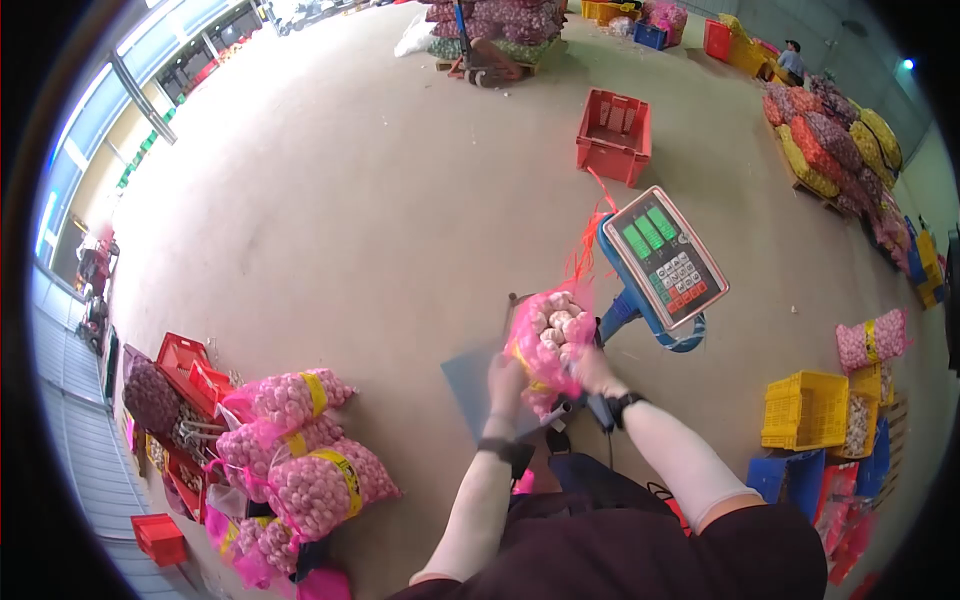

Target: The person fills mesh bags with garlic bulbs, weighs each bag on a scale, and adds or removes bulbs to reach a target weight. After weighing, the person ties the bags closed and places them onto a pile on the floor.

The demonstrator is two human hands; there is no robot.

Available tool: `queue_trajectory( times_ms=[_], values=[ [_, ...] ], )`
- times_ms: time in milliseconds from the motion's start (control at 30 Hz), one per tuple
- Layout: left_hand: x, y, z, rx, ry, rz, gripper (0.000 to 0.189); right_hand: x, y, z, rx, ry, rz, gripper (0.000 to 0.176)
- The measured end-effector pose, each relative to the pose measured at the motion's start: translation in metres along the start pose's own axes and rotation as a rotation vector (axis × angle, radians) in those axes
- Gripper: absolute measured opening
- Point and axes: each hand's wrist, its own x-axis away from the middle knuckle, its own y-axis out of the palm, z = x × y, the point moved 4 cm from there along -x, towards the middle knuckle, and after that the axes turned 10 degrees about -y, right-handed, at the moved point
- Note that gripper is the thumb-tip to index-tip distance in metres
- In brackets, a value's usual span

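A pink mesh bag of garlic, its mouth open at the top with white bulbs showing, is on or just above the blue-grey platform of a weighing scale. My left hand grips the bag's left side and is slightly blurred. On the opposite side, my right hand has its fingers closed on the mesh near the bulbs. Beyond my right hand, the scale's display stands on a blue post with its green screens lit. Orange-red strings hang beside the display.
Filled pink garlic bags are piled at the left beside red crates. A red crate stands ahead on the floor. To the right are yellow crates and stacked sacks. A person is far back.
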Motion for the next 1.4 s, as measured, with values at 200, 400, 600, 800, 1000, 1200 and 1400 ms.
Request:
queue_trajectory(
  times_ms=[200,400,600,800,1000,1200,1400],
  values=[
    [0.02,-0.065,-0.009,0.106,-0.018,0.04,0.003,0.051,0.027,-0.007,-0.506,0.113,-0.057,0.007],
    [0.063,-0.093,0.011,0.29,-0.013,0.107,0.004,0.083,0.072,0.005,-0.296,0.065,-0.283,0.031],
    [0.073,-0.116,0.006,0.237,0.002,0.155,0.003,0.083,0.09,-0.015,-0.334,0.034,-0.267,0.024],
    [0.078,-0.114,0.011,0.33,0.027,0.177,0.002,0.075,0.082,-0.022,-0.358,-0.062,-0.434,0.019],
    [0.088,-0.132,0.021,0.378,-0.024,0.318,0.002,0.018,0.033,0.041,-0.463,-0.023,-0.467,0.022],
    [0.088,-0.124,0.005,0.089,0.044,0.337,0.002,-0.072,0.05,0.199,0.124,0.142,-0.032,0.062],
    [0.096,-0.083,0.027,0.095,-0.028,0.208,0.004,-0.064,0.117,0.186,-0.293,0.149,0.068,0.042]
  ],
)
